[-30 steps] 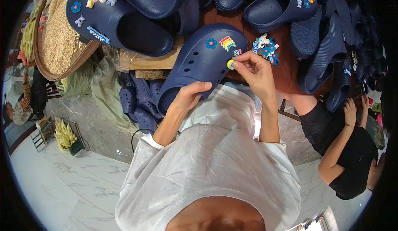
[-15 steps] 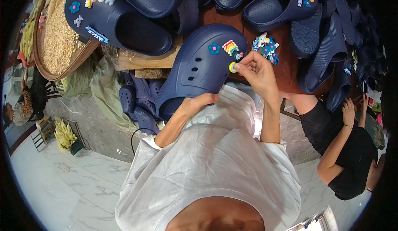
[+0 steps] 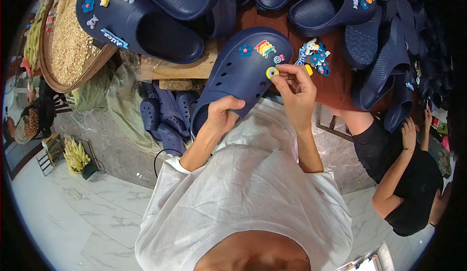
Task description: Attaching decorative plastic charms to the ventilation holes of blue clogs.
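Observation:
A navy clog (image 3: 233, 79) with holes in its upper is tilted in front of me, its toe toward the table. My left hand (image 3: 224, 114) is closed around its near side, thumb on top. Between the thumb and fingers of my right hand (image 3: 295, 87) is a small round yellow charm (image 3: 272, 72), held at the clog's upper beside an open hole. A blue flower charm (image 3: 245, 51), a rainbow-coloured charm (image 3: 265, 48) and a swirl candy charm (image 3: 278, 58) sit on the toe. Loose charms (image 3: 318, 58) lie in a pile just beyond my right hand.
Navy clogs (image 3: 335, 8) crowd the brown tabletop (image 3: 335, 84); a decorated one (image 3: 141, 25) rests at the left by a wooden board (image 3: 177, 67). More clogs (image 3: 168, 115) hang below. A basket of grain (image 3: 73, 42) stands far left. Another person (image 3: 408, 174) is at the right.
My right hand has moved slightly left with the yellow charm, whose patterned face now shows. The clog has turned a little, and my left hand has shifted along its side.

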{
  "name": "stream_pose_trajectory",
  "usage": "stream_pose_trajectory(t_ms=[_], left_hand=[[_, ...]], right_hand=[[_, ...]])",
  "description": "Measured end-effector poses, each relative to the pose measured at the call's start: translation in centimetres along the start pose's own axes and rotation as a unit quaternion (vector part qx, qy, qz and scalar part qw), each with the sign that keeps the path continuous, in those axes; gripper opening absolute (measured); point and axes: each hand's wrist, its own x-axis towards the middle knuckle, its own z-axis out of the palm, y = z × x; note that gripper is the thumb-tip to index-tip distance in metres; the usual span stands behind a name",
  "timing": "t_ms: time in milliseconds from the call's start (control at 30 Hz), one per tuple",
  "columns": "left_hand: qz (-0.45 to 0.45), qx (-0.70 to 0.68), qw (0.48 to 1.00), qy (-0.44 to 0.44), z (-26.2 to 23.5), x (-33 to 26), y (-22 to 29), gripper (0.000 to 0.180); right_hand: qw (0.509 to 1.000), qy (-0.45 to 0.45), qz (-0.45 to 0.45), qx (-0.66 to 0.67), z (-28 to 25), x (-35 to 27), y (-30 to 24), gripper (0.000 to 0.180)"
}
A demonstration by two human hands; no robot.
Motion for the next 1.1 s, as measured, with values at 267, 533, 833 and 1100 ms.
stream_pose_trajectory(t_ms=[267,533,833,1100], left_hand=[[0.0,0.033,0.999,-0.039,-1.5,-0.1,-0.4,0.054],[-0.026,0.046,0.997,-0.057,-2.4,0.3,0.6,0.046],[-0.066,0.062,0.996,0.017,-1.3,-1.0,0.3,0.01],[-0.027,0.013,0.999,-0.014,-2.9,-1.2,-1.8,0.032]], right_hand=[[0.992,0.01,-0.082,-0.099,0.0,0.2,0.1,0.02],[0.976,-0.063,-0.136,-0.156,-0.7,1.0,0.4,0.023],[0.98,-0.045,-0.146,-0.131,-0.1,0.7,1.3,0.021],[0.981,0.03,-0.139,-0.129,1.3,-0.5,1.1,0.019]])
